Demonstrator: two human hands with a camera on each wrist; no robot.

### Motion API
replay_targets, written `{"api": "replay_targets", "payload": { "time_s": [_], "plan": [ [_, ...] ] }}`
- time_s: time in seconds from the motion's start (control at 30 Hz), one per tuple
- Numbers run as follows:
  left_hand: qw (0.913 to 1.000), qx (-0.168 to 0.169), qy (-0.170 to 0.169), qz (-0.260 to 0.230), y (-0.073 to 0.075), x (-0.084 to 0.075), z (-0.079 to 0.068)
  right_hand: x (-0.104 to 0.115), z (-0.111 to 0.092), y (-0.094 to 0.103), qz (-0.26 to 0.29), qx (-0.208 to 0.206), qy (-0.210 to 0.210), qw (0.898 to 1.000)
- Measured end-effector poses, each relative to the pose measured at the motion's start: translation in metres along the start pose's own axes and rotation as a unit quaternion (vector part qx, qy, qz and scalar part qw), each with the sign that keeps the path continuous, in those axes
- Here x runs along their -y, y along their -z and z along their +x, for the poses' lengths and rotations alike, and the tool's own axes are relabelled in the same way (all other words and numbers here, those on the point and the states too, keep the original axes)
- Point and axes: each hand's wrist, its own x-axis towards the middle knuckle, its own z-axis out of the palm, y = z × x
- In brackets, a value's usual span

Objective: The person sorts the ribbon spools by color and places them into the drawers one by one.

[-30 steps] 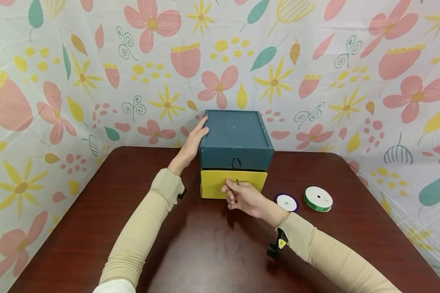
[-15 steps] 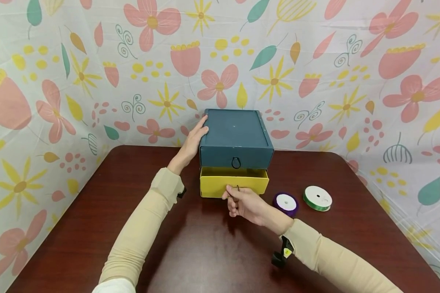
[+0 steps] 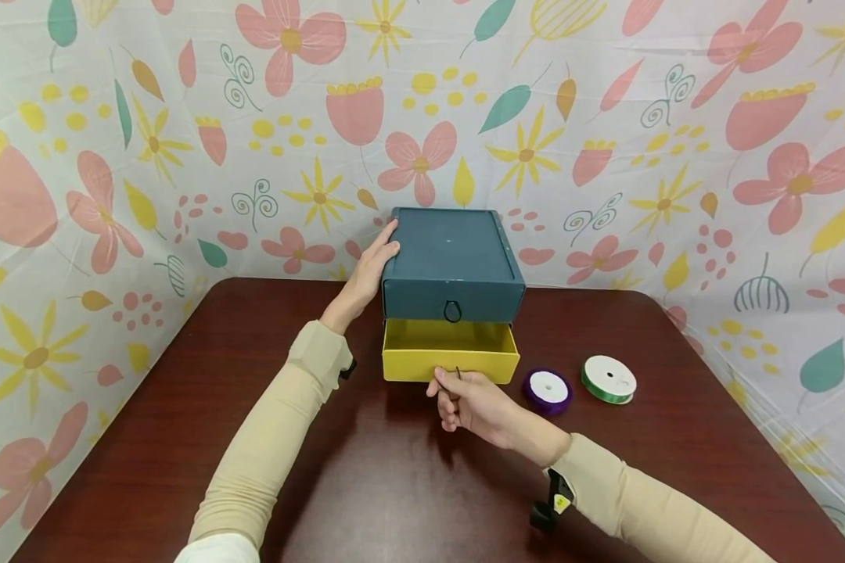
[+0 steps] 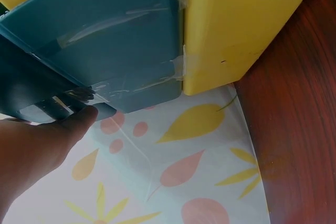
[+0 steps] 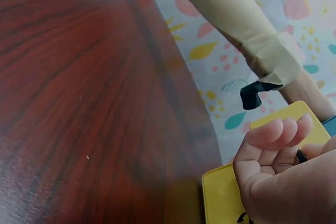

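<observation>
A dark blue drawer unit (image 3: pixel 458 246) stands at the back of the table, its upper front fitted with a black loop. Below, a yellow drawer (image 3: pixel 410 366) juts forward, and the visible part of its inside is bare. My right hand (image 3: pixel 475 405) pinches the yellow drawer's black pull loop (image 5: pixel 301 156) between thumb and curled fingers. My left hand (image 3: pixel 366 277) rests along the unit's upper left side, fingers extended. In the left wrist view, its thumb (image 4: pixel 79 124) lies against the blue casing (image 4: pixel 121 51), and the other fingers are mostly hidden.
To the right of the drawer, a purple ribbon spool (image 3: pixel 548 392) lies close to my right wrist. Farther right is a green ribbon spool (image 3: pixel 609 381) with a white face. A floral cloth (image 3: pixel 422 102) hangs behind the dark wooden table (image 3: pixel 366 485).
The yellow drawer has slid out toward me, uncovering its inside. My right hand has come nearer with the loop, while my left hand has stayed on the unit's side.
</observation>
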Motion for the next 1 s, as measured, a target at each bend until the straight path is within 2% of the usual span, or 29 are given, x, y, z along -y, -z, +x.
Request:
{"api": "replay_targets", "payload": {
  "time_s": [0.13, 0.37, 0.53, 0.8, 1.0],
  "plan": [
    [1.0, 0.001, 0.002, 0.005, 0.0, 0.001, 0.0, -0.002, -0.005, -0.003, 0.001, 0.001, -0.002, 1.0],
    [1.0, -0.004, -0.005, -0.001, 0.003, 0.023, 0.014, -0.004, -0.012, -0.007, 0.0, 0.01, -0.001, 1.0],
    [0.9998, -0.014, -0.011, 0.004, 0.002, 0.029, 0.017, -0.007, -0.015, -0.01, 0.003, 0.015, -0.003, 1.0],
    [0.9999, -0.012, -0.008, 0.001, 0.002, 0.026, 0.016, -0.01, -0.021, -0.014, 0.003, 0.01, -0.01, 1.0],
    [1.0, 0.0, -0.008, 0.0, 0.001, 0.008, 0.004, -0.013, -0.027, -0.017, 0.004, 0.015, -0.013, 1.0]
  ]
}}
